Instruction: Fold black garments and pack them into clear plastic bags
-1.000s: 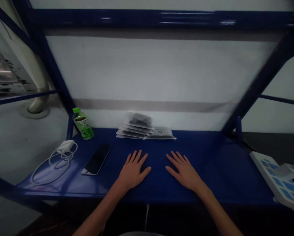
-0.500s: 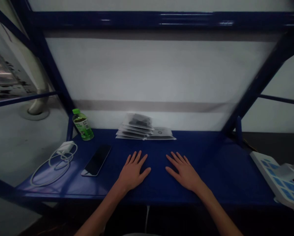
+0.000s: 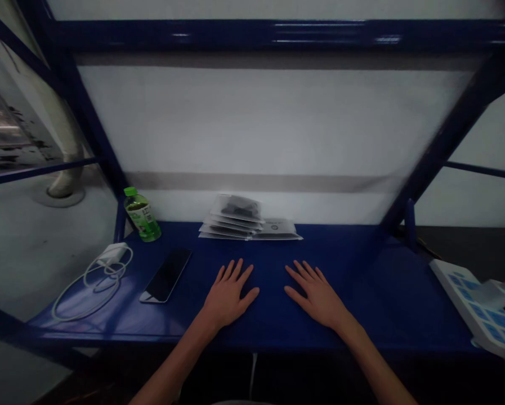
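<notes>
Two bare hands lay flat on the shelf when I checked the feed: left hand (image 3: 230, 292) and right hand (image 3: 315, 295), both palm down, fingers spread wide, holding nothing. Just ahead of them sat a small pile of clear zip bags (image 3: 231, 220) with something dark inside, plus one flatter bag (image 3: 276, 229) touching its right side. A black smartphone (image 3: 166, 275) lay near the left hand. Those bags looked light and slippery, so I'd pinch a corner; the phone looked stiff and slick, so edges only. The glossy blue steel shelf (image 3: 345, 292) ran across the view, with a green-capped bottle (image 3: 142, 215) and white charging cable (image 3: 92, 287) off left, and a white wall panel (image 3: 252, 124) behind.
</notes>
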### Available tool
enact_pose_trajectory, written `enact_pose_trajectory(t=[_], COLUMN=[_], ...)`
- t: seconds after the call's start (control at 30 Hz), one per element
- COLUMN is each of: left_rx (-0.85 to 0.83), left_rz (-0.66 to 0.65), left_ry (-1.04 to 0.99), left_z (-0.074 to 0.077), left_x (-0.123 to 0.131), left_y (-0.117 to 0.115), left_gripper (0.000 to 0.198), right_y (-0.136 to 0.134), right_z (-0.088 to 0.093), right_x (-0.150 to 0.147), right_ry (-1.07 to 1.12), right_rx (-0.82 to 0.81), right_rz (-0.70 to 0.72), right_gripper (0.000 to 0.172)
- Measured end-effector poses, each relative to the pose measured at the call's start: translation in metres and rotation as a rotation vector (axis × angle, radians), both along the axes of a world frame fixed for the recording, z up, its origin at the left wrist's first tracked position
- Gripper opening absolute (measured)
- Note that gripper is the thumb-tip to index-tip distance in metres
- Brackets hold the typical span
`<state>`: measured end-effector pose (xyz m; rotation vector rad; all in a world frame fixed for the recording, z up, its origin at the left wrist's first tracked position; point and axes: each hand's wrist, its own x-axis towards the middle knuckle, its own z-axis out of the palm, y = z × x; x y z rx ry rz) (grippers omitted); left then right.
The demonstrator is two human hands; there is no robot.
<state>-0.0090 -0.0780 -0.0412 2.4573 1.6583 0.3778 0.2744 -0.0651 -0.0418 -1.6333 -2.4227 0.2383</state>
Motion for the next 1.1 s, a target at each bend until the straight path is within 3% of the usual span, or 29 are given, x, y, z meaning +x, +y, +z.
enact_pose_trajectory(t=[1.1], left_rx=[0.045], left_rz=[-0.013], left_ry=[0.001], left_z=[-0.0047], left_x=[-0.0023], left_y=[0.001], left_gripper=[0.067], right_y=[-0.0001], right_z=[0.0006], right_x=[0.0012], right_ry=[0.018], right_rx=[-0.016], right_rz=[0.001], right_gripper=[0.07])
